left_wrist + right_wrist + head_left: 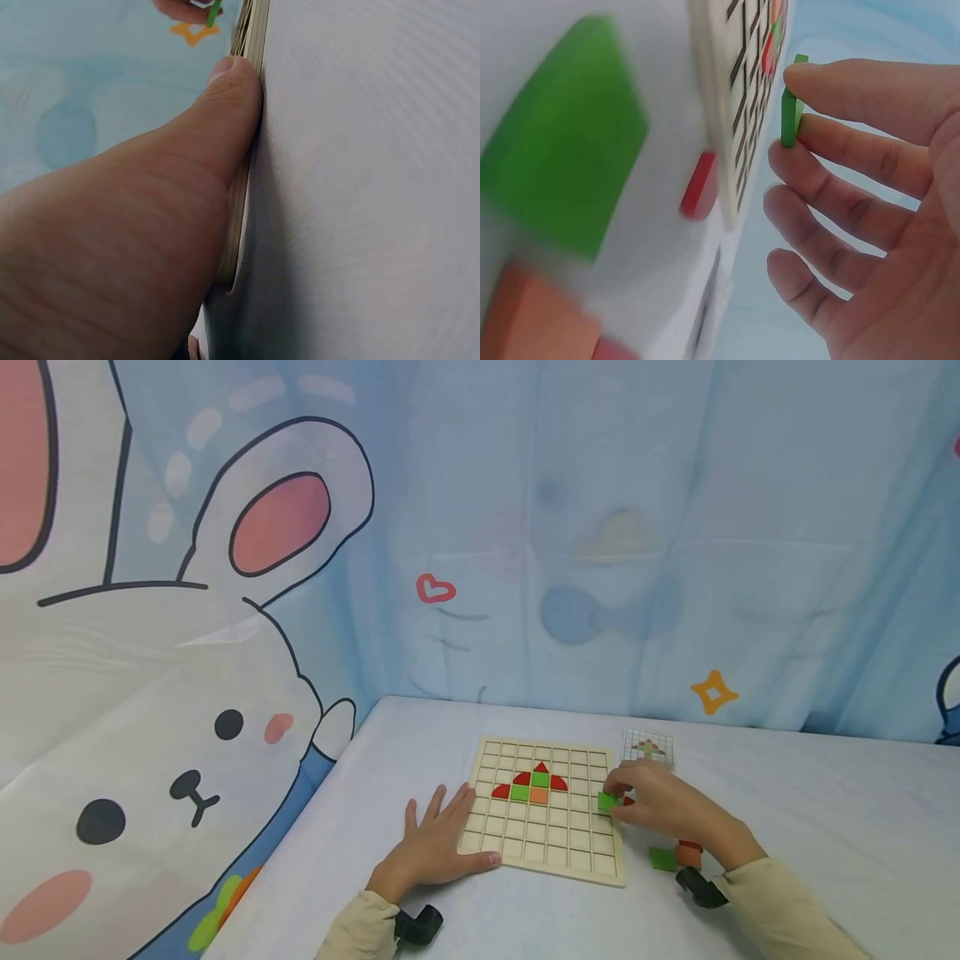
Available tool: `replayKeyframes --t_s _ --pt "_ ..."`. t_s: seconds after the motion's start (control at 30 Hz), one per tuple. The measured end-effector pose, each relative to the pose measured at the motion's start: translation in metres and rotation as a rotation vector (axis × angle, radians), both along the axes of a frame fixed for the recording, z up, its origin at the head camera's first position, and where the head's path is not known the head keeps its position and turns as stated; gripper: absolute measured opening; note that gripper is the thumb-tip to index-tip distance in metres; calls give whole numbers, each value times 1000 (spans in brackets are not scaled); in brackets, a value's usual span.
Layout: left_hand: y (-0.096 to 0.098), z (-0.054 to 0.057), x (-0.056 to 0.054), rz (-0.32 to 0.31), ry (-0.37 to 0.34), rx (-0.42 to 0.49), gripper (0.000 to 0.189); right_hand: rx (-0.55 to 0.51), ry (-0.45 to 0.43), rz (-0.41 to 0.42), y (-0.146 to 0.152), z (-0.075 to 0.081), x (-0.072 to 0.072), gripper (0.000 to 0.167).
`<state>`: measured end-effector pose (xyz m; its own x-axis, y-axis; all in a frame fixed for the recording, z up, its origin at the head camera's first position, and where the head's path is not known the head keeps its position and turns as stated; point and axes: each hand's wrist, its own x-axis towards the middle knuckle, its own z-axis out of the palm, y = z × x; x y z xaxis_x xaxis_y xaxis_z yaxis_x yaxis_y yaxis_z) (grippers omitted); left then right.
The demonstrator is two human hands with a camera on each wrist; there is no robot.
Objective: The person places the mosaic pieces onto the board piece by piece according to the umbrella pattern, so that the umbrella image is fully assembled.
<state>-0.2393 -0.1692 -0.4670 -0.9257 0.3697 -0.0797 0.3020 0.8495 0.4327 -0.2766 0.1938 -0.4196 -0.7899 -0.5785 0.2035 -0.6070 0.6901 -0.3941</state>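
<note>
A wooden grid board (555, 852) lies on the table. In its cells sit green squares (540, 779), an orange square (538, 795), a red triangle (542, 767) and several red curved pieces (558, 783). My left hand (438, 843) rests spread at the board's left side, its thumb along the front edge. Between thumb and fingers my right hand (660, 797) pinches a green square tile (789, 116), held over the board's right edge. On the table beneath that hand lies a red piece (699, 185), beside the board.
Right of the board lie a loose green tile (663, 859), an orange tile (688, 855) and a red piece partly behind it. A printed pattern card (649, 745) lies behind the right hand. A patterned curtain (622, 610) hangs along the table's back edge.
</note>
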Motion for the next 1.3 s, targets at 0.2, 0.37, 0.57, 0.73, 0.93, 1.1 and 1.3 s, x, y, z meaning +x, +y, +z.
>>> replayKeyframes --t_s 0.2,0.37,0.57,0.73,0.93,1.1,1.3 --pt "1 1 1 4 -12 6 110 -27 -9 13 -16 2 -3 19" --pt "0 2 1 4 -4 1 109 -28 -6 18 -30 3 -7 17" --pt "0 1 1 4 -5 9 109 -29 -5 37 -40 3 -12 15" --pt "0 -1 1 3 -2 4 110 -13 14 50 -46 0 -18 12" --pt "-1 -3 0 5 -3 -2 110 49 39 32 -54 -5 -22 9" --pt "-1 -4 -1 1 1 1 109 77 29 23 -60 -6 -23 10" --pt "-2 -1 0 0 3 3 109 109 23 0 -67 -6 -22 11"
